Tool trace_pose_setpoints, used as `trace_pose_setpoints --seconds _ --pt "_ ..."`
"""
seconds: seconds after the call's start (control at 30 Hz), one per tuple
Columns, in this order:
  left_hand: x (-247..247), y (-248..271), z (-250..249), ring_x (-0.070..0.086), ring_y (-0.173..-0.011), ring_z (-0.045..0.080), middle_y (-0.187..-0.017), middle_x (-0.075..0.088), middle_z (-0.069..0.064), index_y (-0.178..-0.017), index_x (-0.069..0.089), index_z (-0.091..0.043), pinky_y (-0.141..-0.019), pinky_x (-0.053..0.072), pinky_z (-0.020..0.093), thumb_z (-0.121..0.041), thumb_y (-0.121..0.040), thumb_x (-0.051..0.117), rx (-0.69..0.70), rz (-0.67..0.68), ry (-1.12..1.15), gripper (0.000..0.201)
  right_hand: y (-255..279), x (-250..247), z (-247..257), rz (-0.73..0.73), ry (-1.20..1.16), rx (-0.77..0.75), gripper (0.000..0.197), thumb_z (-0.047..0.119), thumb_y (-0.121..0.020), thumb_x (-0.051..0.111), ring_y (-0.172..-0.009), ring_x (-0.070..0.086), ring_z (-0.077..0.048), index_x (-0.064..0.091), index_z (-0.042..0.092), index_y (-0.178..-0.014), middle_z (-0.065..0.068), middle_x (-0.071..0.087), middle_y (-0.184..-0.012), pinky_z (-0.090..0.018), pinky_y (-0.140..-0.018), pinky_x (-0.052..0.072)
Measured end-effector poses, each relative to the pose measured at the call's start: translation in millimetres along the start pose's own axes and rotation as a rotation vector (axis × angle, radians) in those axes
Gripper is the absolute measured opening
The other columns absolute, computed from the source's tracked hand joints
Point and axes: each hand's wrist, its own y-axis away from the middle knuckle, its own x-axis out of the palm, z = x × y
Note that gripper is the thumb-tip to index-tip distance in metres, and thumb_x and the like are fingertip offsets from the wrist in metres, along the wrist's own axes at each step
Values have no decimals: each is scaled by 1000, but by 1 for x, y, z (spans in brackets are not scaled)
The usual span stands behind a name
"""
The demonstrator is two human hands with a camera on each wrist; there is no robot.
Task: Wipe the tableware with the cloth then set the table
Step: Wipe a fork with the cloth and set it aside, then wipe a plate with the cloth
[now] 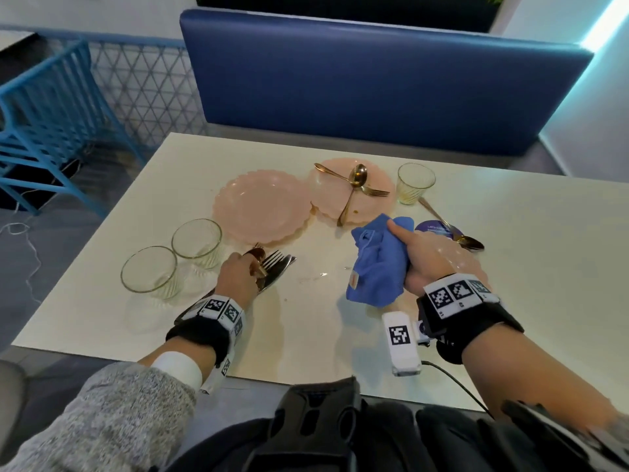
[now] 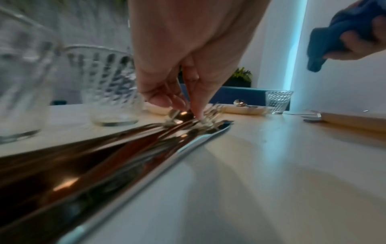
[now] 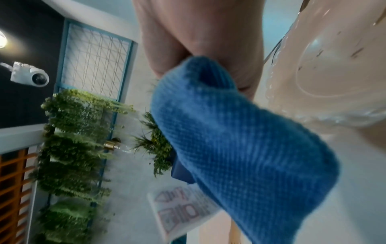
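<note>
My left hand [image 1: 253, 264] reaches down onto a bundle of cutlery [image 1: 275, 267] lying on the white table [image 1: 306, 335], with a fork, a knife and a copper spoon. In the left wrist view its fingertips [image 2: 194, 109] pinch the cutlery [image 2: 181, 115] near the spoon bowl. My right hand [image 1: 412, 257] grips a crumpled blue cloth [image 1: 377, 264], held above a pink plate [image 1: 466, 264]; the right wrist view shows the cloth [image 3: 240, 140] beside that plate [image 3: 334, 74]. Two more pink plates lie further back: one bare [image 1: 262, 206], one [image 1: 381, 202] carrying a spoon and a fork [image 1: 354, 182].
Two ribbed glasses [image 1: 196, 241] [image 1: 149, 272] stand left of my left hand. A third glass [image 1: 416, 182] stands at the back right, near a spoon [image 1: 456, 233] lying over a purple coaster [image 1: 432, 229]. A blue bench [image 1: 374, 80] runs behind the table, a blue chair [image 1: 44, 124] to the left.
</note>
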Motion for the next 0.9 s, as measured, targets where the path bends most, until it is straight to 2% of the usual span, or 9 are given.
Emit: trace_pose_setpoints --seconds 0.1,0.2,0.27,0.4,0.53,0.63,0.73,0.83,0.9 --pt "13 3 -51 57 -100 27 -110 59 14 -103 61 -3 -88 43 30 -2 -88 51 78 -2 95 18 5 -22 14 -60 -35 -26 45 36 -95 48 -107 61 -26 56 1 -120 -14 68 -111 -37 -100 45" --pt "47 12 -109 58 -95 24 -106 65 14 -100 62 -2 -82 43 28 -18 -94 50 47 196 150 21 10 -51 28 -110 -81 -73 38 36 -96 45 -95 64 -23 57 5 -116 -11 71 -97 -34 -80 55" --pt "74 18 -140 63 -96 31 -101 67 16 -94 63 0 -85 49 32 -30 -95 45 -42 361 184 35 14 -72 37 -139 -86 -106 37 35 -97 42 -93 64 -22 54 7 -118 -11 67 -102 -29 -71 58" --pt "114 29 -177 65 -98 35 -102 68 21 -101 65 7 -83 47 31 -46 -95 39 -194 475 267 59 13 -119 50 -249 96 -157 40 32 -94 48 -105 62 -29 57 1 -118 -18 64 -114 -35 -81 52" --pt "128 30 -191 55 -111 33 -121 58 18 -120 52 2 -89 42 33 -36 -94 47 -300 357 407 47 5 -157 55 -347 340 -213 38 28 -91 53 -107 61 -32 51 3 -120 -20 61 -119 -42 -91 51" --pt "129 32 -193 52 -111 33 -117 54 15 -122 45 -4 -92 41 35 -26 -95 42 -335 234 673 34 -5 -173 51 -337 544 -216 28 28 -91 52 -109 60 -32 50 13 -114 -15 61 -116 -49 -99 46" --pt "123 40 -191 54 -97 30 -104 55 15 -109 45 -10 -87 47 40 -28 -97 38 -339 26 847 23 -10 -168 46 -270 896 -321 29 29 -94 48 -107 57 -26 50 15 -119 -8 61 -116 -39 -94 45" --pt "105 49 -196 50 -87 23 -95 53 7 -104 48 -12 -74 41 31 -30 -100 32 -264 -134 903 24 -18 -152 35 -59 1320 -465 50 42 -95 41 -127 44 -25 43 13 -136 -8 49 -137 -31 -101 34" --pt "93 51 -201 51 -80 17 -88 54 2 -98 52 -13 -71 42 28 -30 -101 32 -248 -204 997 26 -27 -146 21 44 1680 -472 80 68 -88 19 -144 18 -25 29 14 -145 -8 27 -154 -40 -116 19"
